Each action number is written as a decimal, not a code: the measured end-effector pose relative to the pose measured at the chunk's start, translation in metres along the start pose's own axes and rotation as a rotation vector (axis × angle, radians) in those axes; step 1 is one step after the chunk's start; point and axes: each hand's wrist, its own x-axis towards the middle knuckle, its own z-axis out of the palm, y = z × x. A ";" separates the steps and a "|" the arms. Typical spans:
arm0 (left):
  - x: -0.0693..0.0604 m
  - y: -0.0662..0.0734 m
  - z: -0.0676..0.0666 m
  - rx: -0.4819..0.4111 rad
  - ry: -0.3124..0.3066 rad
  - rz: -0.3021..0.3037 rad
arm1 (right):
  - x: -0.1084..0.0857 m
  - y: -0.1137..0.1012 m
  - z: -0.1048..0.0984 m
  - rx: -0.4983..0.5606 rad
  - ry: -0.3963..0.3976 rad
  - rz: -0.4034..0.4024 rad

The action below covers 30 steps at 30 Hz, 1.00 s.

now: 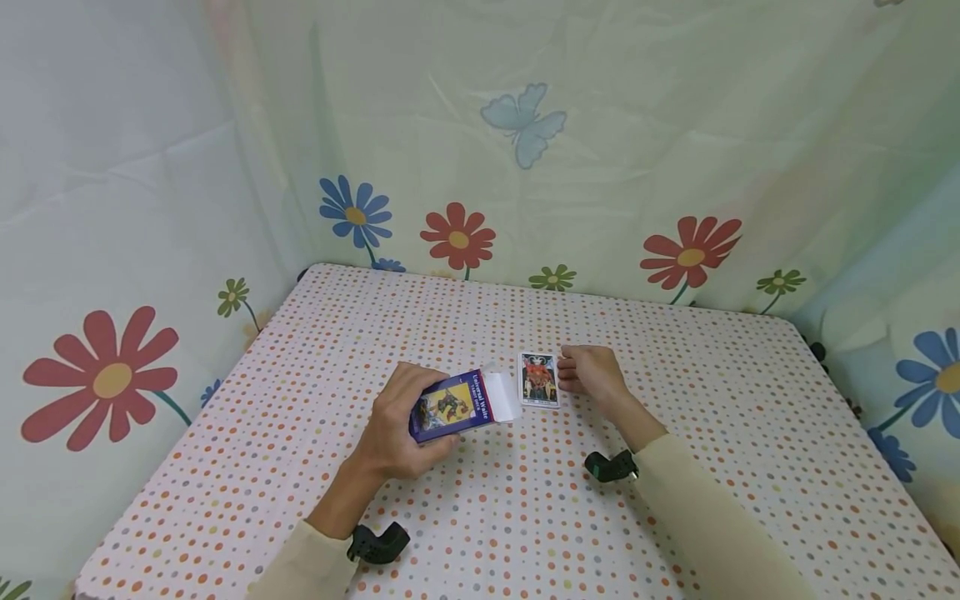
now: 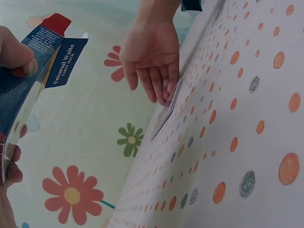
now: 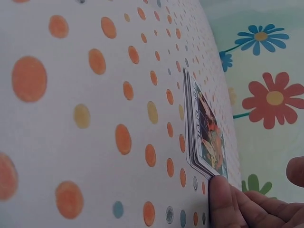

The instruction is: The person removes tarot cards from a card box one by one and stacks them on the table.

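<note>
My left hand (image 1: 400, 421) grips a blue card box (image 1: 452, 406) printed "Universal Waite Tarot Deck". Its white top flap (image 1: 502, 396) stands open toward the right. In the left wrist view, the thumb lies on one face of the box (image 2: 28, 76) and fingertips wrap the other edge. A small stack of tarot cards (image 1: 538, 380) lies face up on the table, a red horned figure on top. Just right of it is my right hand (image 1: 592, 375), its fingers loosely extended. In the right wrist view, the fingertips (image 3: 221, 194) meet the edge of the stack (image 3: 209, 133).
A white cloth with coloured dots (image 1: 360, 325) covers the table. Flower-printed curtains (image 1: 600, 167) hang behind it and along both sides. A dark camera mount (image 1: 378, 543) sits on my left wrist, and a similar mount (image 1: 611, 467) on the right.
</note>
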 end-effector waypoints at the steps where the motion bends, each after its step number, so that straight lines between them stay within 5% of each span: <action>1: 0.000 0.000 0.000 0.000 0.001 0.003 | 0.000 0.001 0.000 -0.009 0.001 -0.004; 15: -0.002 -0.004 0.003 0.028 -0.051 -0.090 | -0.025 0.004 0.001 -0.220 0.048 -0.112; 24: 0.005 -0.022 0.006 0.140 -0.186 -0.264 | -0.046 0.015 -0.006 -0.293 0.017 -0.185; 30: 0.009 -0.041 -0.001 0.170 -0.306 -0.435 | -0.061 0.021 -0.010 -0.422 -0.015 -0.241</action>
